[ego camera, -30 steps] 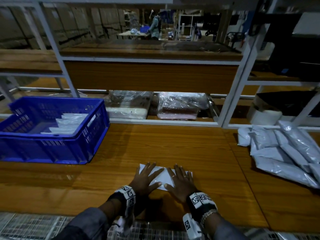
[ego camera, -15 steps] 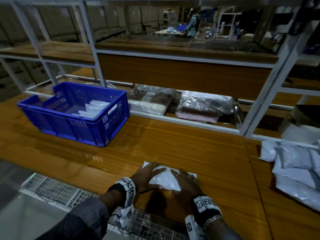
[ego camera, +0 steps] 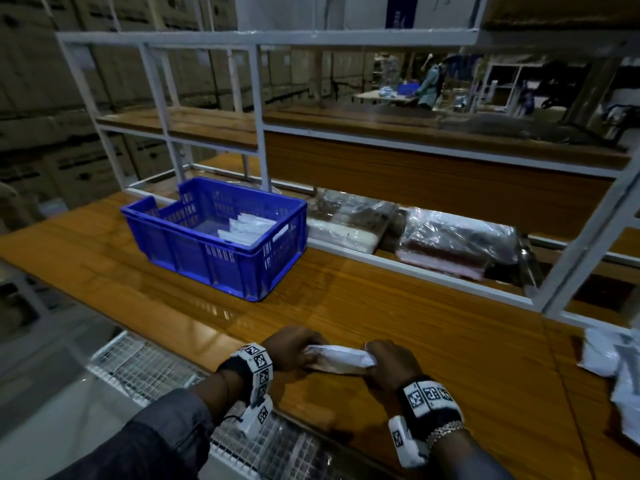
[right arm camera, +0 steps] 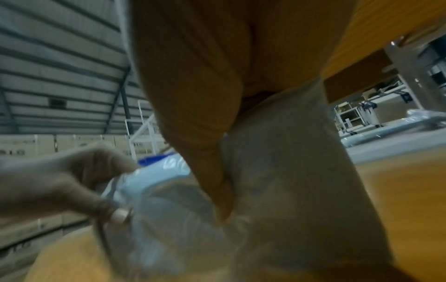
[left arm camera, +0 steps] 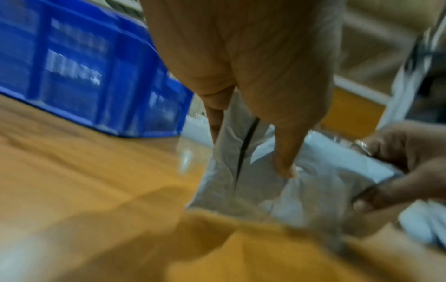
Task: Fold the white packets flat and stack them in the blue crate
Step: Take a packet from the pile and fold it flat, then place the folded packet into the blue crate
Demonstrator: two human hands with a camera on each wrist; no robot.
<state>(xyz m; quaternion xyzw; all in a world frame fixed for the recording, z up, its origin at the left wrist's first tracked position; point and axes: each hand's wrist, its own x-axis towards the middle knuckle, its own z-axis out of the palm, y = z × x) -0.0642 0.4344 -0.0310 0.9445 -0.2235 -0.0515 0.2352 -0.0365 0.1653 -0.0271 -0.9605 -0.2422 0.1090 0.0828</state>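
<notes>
- Over the surface (ego camera: 398,299), left hand (ego camera: 294,348) and right hand (ego camera: 391,363) pinch opposite ends of the folded packet (ego camera: 337,355)
- Slick film may spring open or slip before reaching the blue crate (ego camera: 221,237)

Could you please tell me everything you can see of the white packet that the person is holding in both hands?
The white packet is a soft, crinkled plastic pouch, white with a greyish sheen. It looks folded into a narrow strip, lying roughly level just above the near edge of the wooden table. The left hand grips its left end, the right hand its right end. The left wrist view shows a dark line running along one face. Whether it touches the table is unclear.
</notes>
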